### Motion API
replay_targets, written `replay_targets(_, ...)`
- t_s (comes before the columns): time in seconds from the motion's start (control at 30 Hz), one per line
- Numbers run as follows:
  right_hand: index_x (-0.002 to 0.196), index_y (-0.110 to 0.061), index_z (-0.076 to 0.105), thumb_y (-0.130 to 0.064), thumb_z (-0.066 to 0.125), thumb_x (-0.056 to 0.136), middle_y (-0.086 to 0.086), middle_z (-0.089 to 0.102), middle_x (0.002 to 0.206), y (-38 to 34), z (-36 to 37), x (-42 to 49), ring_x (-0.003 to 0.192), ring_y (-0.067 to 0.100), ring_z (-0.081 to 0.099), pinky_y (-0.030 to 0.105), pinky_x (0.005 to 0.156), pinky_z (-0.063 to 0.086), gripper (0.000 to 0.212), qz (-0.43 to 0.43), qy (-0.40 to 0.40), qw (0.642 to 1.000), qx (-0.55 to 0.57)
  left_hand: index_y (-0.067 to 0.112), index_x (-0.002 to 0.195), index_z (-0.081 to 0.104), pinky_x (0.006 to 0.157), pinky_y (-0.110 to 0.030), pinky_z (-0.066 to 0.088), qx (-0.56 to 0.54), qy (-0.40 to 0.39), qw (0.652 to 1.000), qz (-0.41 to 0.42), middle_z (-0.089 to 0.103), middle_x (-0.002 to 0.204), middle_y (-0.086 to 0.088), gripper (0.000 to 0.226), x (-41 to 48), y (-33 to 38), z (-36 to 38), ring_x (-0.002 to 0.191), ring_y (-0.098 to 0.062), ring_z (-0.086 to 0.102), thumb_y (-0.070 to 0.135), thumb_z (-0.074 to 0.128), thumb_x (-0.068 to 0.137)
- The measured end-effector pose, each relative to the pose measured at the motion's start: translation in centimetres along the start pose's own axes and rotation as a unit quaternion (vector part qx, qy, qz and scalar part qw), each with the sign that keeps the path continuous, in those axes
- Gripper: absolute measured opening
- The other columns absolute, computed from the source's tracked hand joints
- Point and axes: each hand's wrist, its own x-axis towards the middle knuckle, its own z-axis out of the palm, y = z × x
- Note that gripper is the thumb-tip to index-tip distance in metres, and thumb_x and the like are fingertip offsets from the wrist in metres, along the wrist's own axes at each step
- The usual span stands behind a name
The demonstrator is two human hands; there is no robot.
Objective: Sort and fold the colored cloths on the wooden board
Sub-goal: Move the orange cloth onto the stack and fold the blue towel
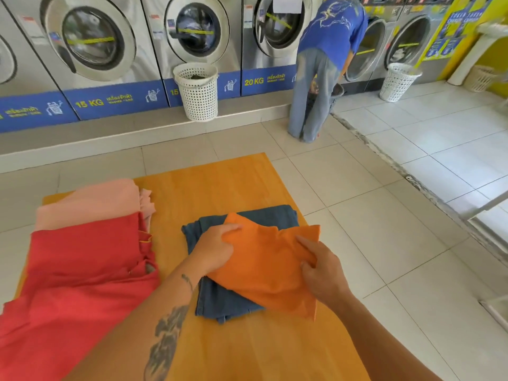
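Left hand [213,250] and right hand [320,270] both pinch the orange cloth [264,268], palms down.

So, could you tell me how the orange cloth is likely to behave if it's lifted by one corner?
The orange cloth would probably droop limply: it already creases under the left hand. It looks thin, so likely light. It may slide off the blue cloth beneath.

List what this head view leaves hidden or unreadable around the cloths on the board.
- Blue cloth: its middle is covered by the orange cloth and the left hand.
- Red cloth: cut off by the left and bottom edges.
- Pink cloth: near part lies under the red one.
- Wooden board: near end runs out of frame.
- Right hand: its grip is hidden behind the hand.
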Motion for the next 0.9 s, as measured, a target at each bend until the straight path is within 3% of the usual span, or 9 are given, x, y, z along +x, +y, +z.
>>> replay_targets(0.1,0.143,-0.029,0.048,-0.004,0.049,0.088,0.002,0.054,0.138,-1.5,0.0,0.2,0.125,0.023,0.051,0.031,0.097,0.043,0.061,-0.036,-0.003,0.999,-0.021,0.048,0.118,0.061,0.059,-0.038,0.050,-0.074,0.054,0.996,0.011,0.063,0.097,0.015,0.053,-2.3,-1.0,-0.9,0.064,-0.021,0.061,0.005,0.051,0.091)
replay_targets(0.17,0.144,-0.028,0.048,-0.004,0.048,0.089,-0.001,0.055,0.133,-2.8,0.2,0.1,0.121,0.019,0.052,0.025,0.093,0.037,0.060,-0.055,-0.009,0.998,-0.025,0.047,0.117,0.063,0.077,-0.041,0.055,-0.129,0.090,0.987,0.024,0.058,0.102,0.026,0.051,-4.0,-2.1,-1.8,0.074,-0.012,0.062,0.004,0.054,0.091)
replay_targets(0.23,0.144,-0.029,0.047,-0.004,0.048,0.090,-0.004,0.053,0.129,-4.2,0.9,-0.3,0.115,0.015,0.050,0.024,0.093,0.035,0.059,-0.071,-0.025,0.997,-0.023,0.044,0.119,0.064,0.076,-0.020,0.054,-0.155,0.127,0.979,0.040,0.056,0.113,0.025,0.052,-6.1,-3.7,-2.9,0.078,0.008,0.059,0.002,0.057,0.089)
replay_targets(0.3,0.144,-0.029,0.048,-0.003,0.048,0.091,-0.005,0.055,0.128,-5.8,2.4,-0.9,0.106,0.012,0.053,0.025,0.091,0.039,0.058,-0.086,-0.043,0.995,-0.010,0.042,0.121,0.065,0.076,-0.008,0.047,-0.175,0.162,0.970,0.040,0.056,0.121,0.020,0.053,-8.6,-5.4,-4.5,0.092,0.015,0.056,0.001,0.059,0.087)
replay_targets(0.47,0.138,-0.033,0.054,-0.002,0.053,0.089,-0.001,0.064,0.123,-10.0,8.0,-3.4,0.103,0.017,0.062,0.036,0.089,0.053,0.058,-0.136,-0.092,0.986,0.027,0.048,0.116,0.064,0.097,-0.029,0.050,-0.170,0.241,0.955,0.027,0.059,0.128,0.012,0.055,-15.9,-10.8,-8.8,0.114,-0.008,0.058,0.003,0.062,0.085)
replay_targets(0.6,0.131,-0.036,0.057,0.001,0.056,0.092,-0.016,0.062,0.105,-13.9,13.0,-6.5,0.080,0.008,0.063,0.038,0.073,0.058,0.054,-0.137,-0.164,0.973,0.088,0.048,0.119,0.061,0.089,-0.016,0.042,-0.151,0.311,0.938,0.004,0.050,0.126,0.016,0.052,-22.5,-15.1,-11.4,0.113,-0.008,0.051,0.005,0.062,0.090)
replay_targets(0.7,0.134,-0.032,0.057,0.000,0.057,0.093,-0.009,0.057,0.123,-15.6,16.6,-8.9,0.094,0.004,0.061,0.025,0.073,0.056,0.052,-0.156,-0.218,0.956,0.121,0.047,0.122,0.060,0.094,-0.025,0.042,-0.151,0.344,0.926,-0.031,0.047,0.134,0.012,0.048,-26.7,-19.1,-12.6,0.114,-0.013,0.048,0.010,0.062,0.092)
replay_targets(0.77,0.135,-0.034,0.056,-0.002,0.056,0.095,-0.008,0.052,0.126,-15.8,18.7,-10.4,0.093,0.003,0.059,0.021,0.070,0.054,0.051,-0.161,-0.249,0.948,0.114,0.047,0.122,0.062,0.104,-0.036,0.044,-0.166,0.351,0.920,-0.056,0.048,0.140,0.008,0.048,-28.7,-21.6,-12.5,0.120,-0.019,0.049,0.010,0.062,0.092)
replay_targets(0.9,0.133,-0.039,0.053,-0.008,0.057,0.095,-0.002,0.048,0.132,-13.8,21.8,-13.0,0.097,0.011,0.057,0.039,0.081,0.058,0.049,-0.139,-0.298,0.943,0.044,0.049,0.118,0.063,0.108,-0.042,0.041,-0.162,0.334,0.921,-0.115,0.049,0.143,0.003,0.050,-30.4,-25.7,-10.5,0.126,-0.025,0.048,0.008,0.062,0.090)
